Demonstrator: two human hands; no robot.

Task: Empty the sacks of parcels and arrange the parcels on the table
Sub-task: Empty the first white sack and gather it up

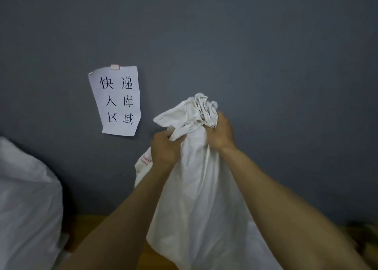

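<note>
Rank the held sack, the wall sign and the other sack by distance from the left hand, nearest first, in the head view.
1. Held sack: gripped by the left hand.
2. Sign: on the wall, up-left of the hand.
3. Other sack: far left.

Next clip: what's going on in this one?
A person is holding a white sack upright above a wooden table, in front of a grey wall. Both the left hand and the right hand grip its bunched top. A second sack sits at the left, and a paper sign is pinned to the wall. No parcels are clearly visible; the lower right corner is too blurred to read.
</note>
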